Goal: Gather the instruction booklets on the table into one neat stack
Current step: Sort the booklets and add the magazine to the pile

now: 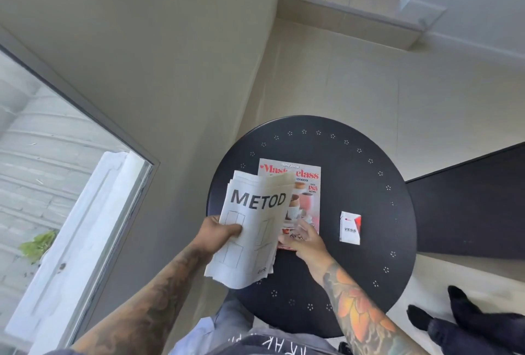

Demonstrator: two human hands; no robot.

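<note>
Left hand (220, 231) gripping booklets (250, 229), right hand (305, 238) on cookbook (308, 181)

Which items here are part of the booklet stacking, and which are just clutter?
In the job: METOD booklets, gripped by left hand; right hand beside them.
Lying about: Masterclass cookbook, small VESS leaflet, both flat on round black table.

the round black table (369, 212) is bare along its right and far rim. the left half is taken up by a cookbook (305, 184), overlapped by a white booklet bundle (252, 229) raised above it. a small white leaflet (350, 228) lies apart, right of centre. open tabletop is left between leaflet and cookbook.
</note>
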